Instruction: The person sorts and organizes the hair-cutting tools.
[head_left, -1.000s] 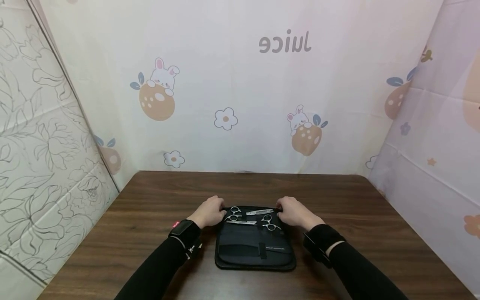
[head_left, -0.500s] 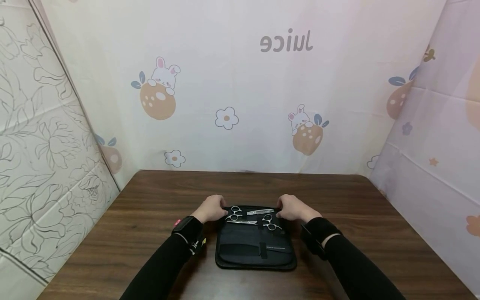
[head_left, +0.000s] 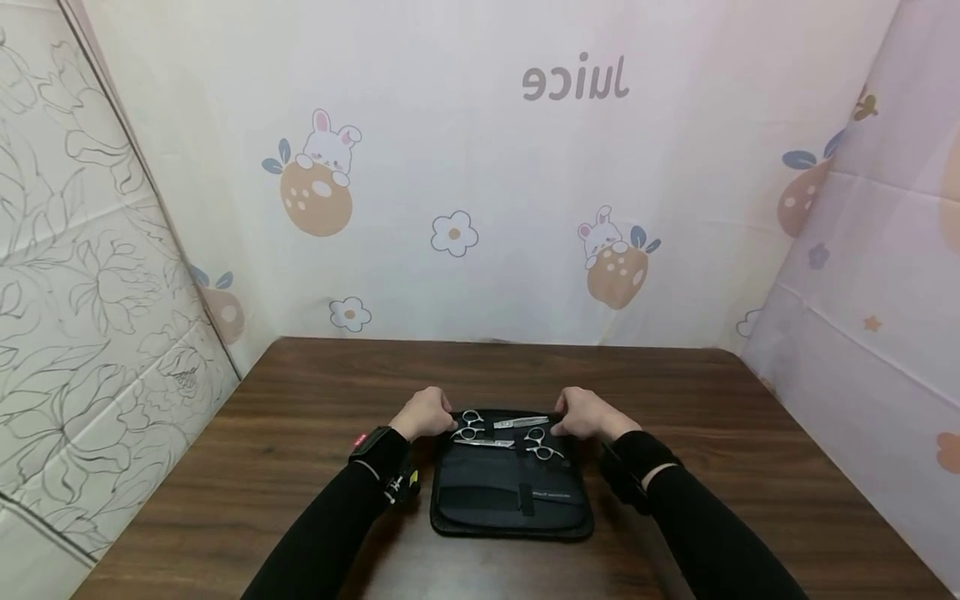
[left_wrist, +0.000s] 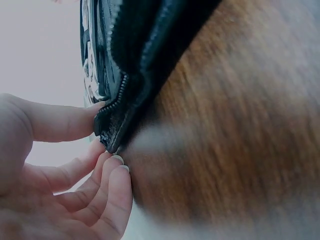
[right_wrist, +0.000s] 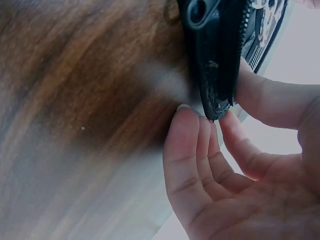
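A black zip-up scissors case [head_left: 510, 504] lies on the wooden table, its inner side facing up. Two pairs of silver scissors lie in it head to tail: one has its finger rings [head_left: 470, 432] at left, the other has its rings [head_left: 542, 452] at right. My left hand [head_left: 425, 414] pinches the far left corner of the case between thumb and fingers. At the far right corner, my right hand [head_left: 588, 416] pinches the edge likewise. Both wrist views show the zipper teeth [left_wrist: 121, 90] along the case edge and the thumb above it, fingertips below.
The brown wooden table [head_left: 315, 383] extends around the case on all sides. Behind it hangs a pale curtain [head_left: 465, 167] with printed rabbits and fruit. A flower-patterned panel [head_left: 97, 275] stands at the left, and another curtain [head_left: 862, 333] at the right.
Both hands have shifted very slightly at the far corners, keeping their grip. The case stays in place; the head view has tilted a little.
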